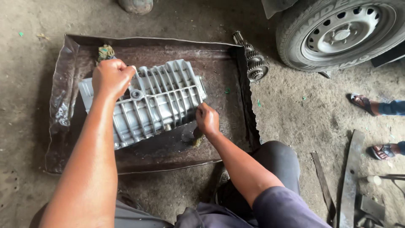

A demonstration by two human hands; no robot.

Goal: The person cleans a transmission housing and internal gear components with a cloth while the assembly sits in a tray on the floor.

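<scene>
At the left of the frame a shallow sheet-metal tray [57,105] with crumpled, bent-up walls lay on the dirt floor, its bottom dark and wet-looking. In the upper left of the tray the left hand [112,78] was curled into a fist over the top left corner of a ribbed grey metal casing [158,101], with a frayed greenish rag [105,51] showing just above the knuckles; whether the fingers gripped the rag or the casing's rim could not be told. The casing lay tilted across the middle of the tray, fins up. It looked like cast metal: stiff, probably heavy for one hand, and likely slippery with oily wash, so its outer rim and thick corners seemed safer holds than the thin fins. At its lower right edge the right hand [206,120] was closed around a small brush or rag tuft [197,139], pressed against the casing's side. Further right, a gear shaft [253,61] leaned on the tray's upper right corner, near a car wheel [341,31]. At the far right stood another person's sandalled feet [363,101].
</scene>
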